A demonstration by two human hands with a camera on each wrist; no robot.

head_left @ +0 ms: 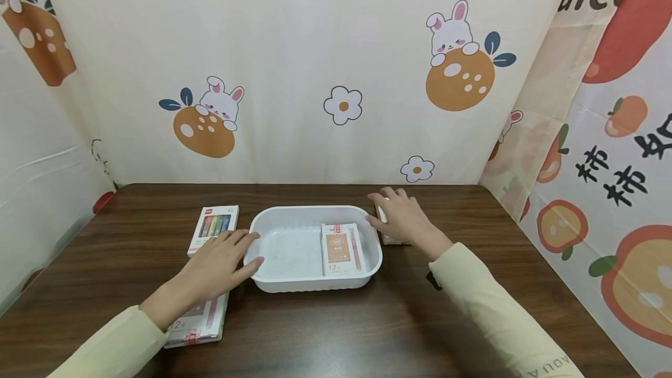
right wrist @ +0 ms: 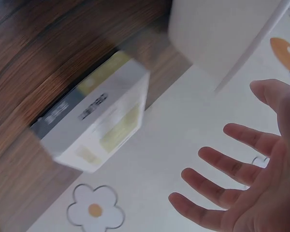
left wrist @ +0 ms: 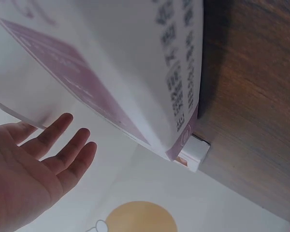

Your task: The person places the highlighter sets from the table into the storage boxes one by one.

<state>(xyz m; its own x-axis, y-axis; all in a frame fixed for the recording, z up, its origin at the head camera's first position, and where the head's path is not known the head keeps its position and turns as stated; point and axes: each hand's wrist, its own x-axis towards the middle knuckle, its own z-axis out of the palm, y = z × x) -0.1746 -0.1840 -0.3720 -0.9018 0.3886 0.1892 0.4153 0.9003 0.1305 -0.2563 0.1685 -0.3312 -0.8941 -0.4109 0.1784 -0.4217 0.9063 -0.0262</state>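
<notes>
My left hand [head_left: 217, 264] is at the left end of a white plastic basket [head_left: 289, 249], fingers loosely spread; whether it touches the rim I cannot tell. Inside the basket's right half lies a white box with an orange-brown panel [head_left: 338, 248]. Below my left forearm is a white and pink box [head_left: 205, 326], seen large as a purple-panelled box [left wrist: 101, 82] in the left wrist view. My right hand [head_left: 406, 220] hovers with parted fingers over a white box with yellow-green panels [right wrist: 106, 118], right of the basket. Neither hand grips anything.
A flat white box with coloured sticks pictured on it [head_left: 215, 223] lies behind my left hand. The brown wooden table [head_left: 325, 331] is bordered by a printed curtain [head_left: 294, 150] at the back and sides.
</notes>
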